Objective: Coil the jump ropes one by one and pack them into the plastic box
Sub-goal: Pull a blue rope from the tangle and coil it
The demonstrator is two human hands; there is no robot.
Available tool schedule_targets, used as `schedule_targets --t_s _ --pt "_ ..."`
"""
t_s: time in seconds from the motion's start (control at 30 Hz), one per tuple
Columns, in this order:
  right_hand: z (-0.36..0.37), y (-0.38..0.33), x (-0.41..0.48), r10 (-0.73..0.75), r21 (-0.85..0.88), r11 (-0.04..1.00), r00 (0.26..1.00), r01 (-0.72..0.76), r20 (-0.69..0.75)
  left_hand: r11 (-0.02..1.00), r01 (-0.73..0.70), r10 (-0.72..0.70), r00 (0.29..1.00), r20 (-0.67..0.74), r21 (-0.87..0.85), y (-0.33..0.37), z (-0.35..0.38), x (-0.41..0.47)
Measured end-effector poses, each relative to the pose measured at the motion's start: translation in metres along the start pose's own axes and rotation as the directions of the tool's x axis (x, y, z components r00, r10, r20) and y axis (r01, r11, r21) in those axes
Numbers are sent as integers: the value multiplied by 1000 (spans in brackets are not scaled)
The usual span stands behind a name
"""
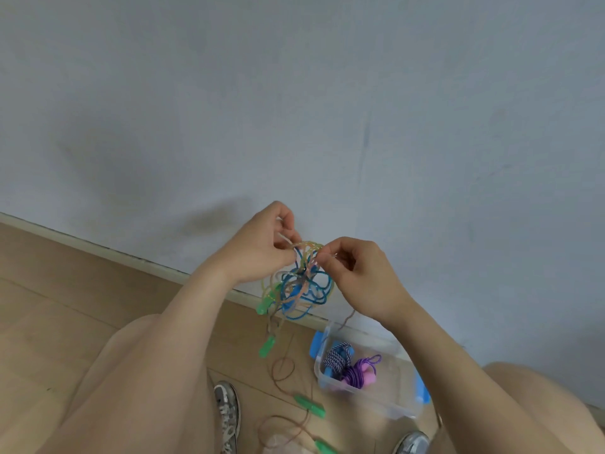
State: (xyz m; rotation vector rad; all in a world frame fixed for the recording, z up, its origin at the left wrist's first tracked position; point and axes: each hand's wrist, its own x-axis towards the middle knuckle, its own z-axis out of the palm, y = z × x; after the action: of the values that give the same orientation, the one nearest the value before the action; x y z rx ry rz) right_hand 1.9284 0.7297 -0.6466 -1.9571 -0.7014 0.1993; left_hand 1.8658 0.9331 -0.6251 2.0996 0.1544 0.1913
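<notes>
**Control:** Report the hands.

**Operator:** I see the left hand and the right hand both raised above the floor. Each pinches strands at the top of the tangle of ropes with curled fingertips. I judge the bundle is held high so that its loops hang free and one rope can be picked out. Two green handles dangle below it.

**Control:** And the box?

**Operator:** The plastic box stands open on the floor, at the wall edge, below the right hand. It holds a striped coil and a purple coil, touching each other at its near-left end. The far end shows bare, which I take as room for more. A brown rope lies loose on the floor just beside the box, uncoiled.

**Control:** Stage?

**Operator:** Untangling, in my judgement. Coiling of this bundle is not yet begun.
</notes>
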Motion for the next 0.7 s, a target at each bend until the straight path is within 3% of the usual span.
schedule_targets --t_s 0.1,0.2,0.33,0.43,0.7 --pt "1 0 0 90 156 984 996 -88 -5 978 -62 90 987 -136 197 -6 0 4" --pt "4 -4 -2 151 326 933 988 -156 41 917 -37 114 979 -171 398 -10 1 7" --pt "2 -7 -2 193 480 859 981 -179 20 946 -17 52 994 -101 322 -4 4 3" --pt "-2 -8 1 230 553 812 973 -185 -12 976 8 22 991 -134 217 4 4 0" --pt "-2 -11 0 239 558 818 964 -136 -116 984 -60 64 998 -14 168 14 4 -7"
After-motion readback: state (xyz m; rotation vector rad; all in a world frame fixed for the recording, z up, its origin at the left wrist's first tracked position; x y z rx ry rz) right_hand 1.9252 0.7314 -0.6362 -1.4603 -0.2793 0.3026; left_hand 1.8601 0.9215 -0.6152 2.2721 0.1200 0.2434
